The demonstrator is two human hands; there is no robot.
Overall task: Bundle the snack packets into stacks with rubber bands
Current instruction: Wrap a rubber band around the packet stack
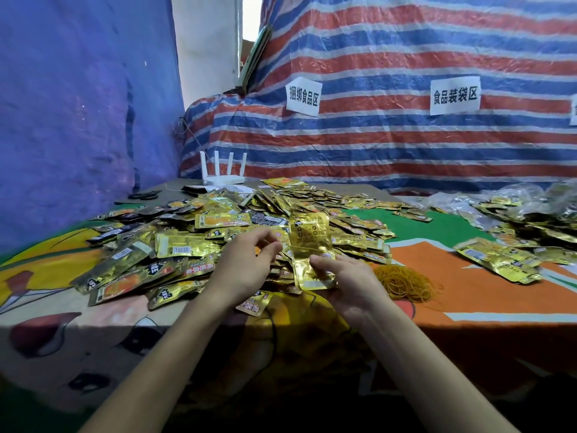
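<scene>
At the frame's right edge a paper sign (574,109) is cut off; print on the packets (175,245) is too small to read.

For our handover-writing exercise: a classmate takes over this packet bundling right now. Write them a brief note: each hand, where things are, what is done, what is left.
Right hand: grips the stack of gold packets upright from below.
Left hand: fingers pinch what looks like a thin rubber band at the stack's left edge.
Spare rubber bands: heaped just right of the right hand.
Done: one stack gathered, band apparently partly on.
Left: finish banding it, then bundle the big loose pile behind the hands.
</scene>
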